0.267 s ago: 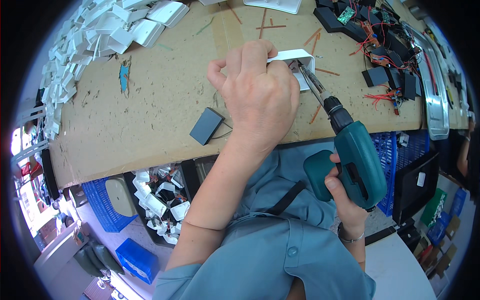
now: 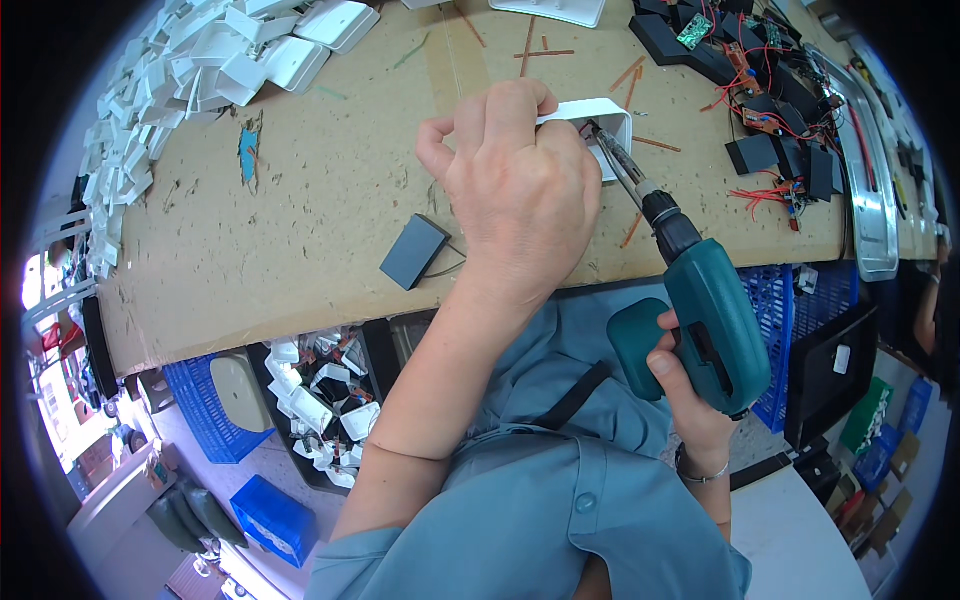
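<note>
My left hand (image 2: 520, 190) is closed on a white plastic housing (image 2: 617, 135) at the far middle of the table, its fingers covering the housing's left side. In my right hand (image 2: 692, 385) is a green cordless screwdriver (image 2: 715, 320), gripped by its handle. Its long bit points up and left into the open housing; the tip lies against dark parts inside, and I cannot make out a screw there. A dark grey box (image 2: 414, 252) with a thin wire lies on the table left of my left wrist.
White plastic casings (image 2: 235, 55) are heaped at the far left. Black boxes with red wires and circuit boards (image 2: 760, 120) crowd the far right, beside a metal tray (image 2: 877, 235). Copper-coloured strips (image 2: 545, 53) lie scattered behind the housing. A bin of white parts (image 2: 325, 400) stands below the table edge.
The screwdriver's body has shifted very slightly left and up. The housing and my left hand have moved a hair to the right.
</note>
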`<action>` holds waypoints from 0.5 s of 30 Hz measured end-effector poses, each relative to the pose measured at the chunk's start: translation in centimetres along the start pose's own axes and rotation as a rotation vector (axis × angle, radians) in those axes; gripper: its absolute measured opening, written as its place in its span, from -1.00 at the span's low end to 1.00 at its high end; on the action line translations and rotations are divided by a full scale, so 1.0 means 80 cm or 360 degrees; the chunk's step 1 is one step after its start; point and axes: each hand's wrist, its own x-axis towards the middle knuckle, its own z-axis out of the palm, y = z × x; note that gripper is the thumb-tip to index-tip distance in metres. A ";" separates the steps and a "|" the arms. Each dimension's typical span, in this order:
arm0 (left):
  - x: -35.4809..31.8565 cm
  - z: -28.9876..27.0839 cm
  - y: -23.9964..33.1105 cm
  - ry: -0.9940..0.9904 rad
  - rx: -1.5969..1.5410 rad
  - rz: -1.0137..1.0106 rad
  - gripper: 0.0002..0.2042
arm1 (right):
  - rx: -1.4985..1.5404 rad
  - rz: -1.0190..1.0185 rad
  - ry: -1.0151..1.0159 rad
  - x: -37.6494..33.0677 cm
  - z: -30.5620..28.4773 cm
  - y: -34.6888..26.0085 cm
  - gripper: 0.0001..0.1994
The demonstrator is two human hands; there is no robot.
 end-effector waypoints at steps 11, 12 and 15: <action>0.000 0.000 -0.001 0.0003 -0.0008 0.0011 -0.98 | -0.0018 -0.0002 0.0007 0.000 0.001 -0.001 -0.57; 0.000 0.000 -0.001 0.0012 -0.0010 0.0013 -0.98 | 0.0012 0.0027 0.0002 0.000 0.001 -0.003 -0.58; 0.001 0.000 -0.001 0.0014 -0.0009 0.0010 -0.97 | 0.0013 0.0031 -0.0013 0.001 0.000 -0.004 -0.59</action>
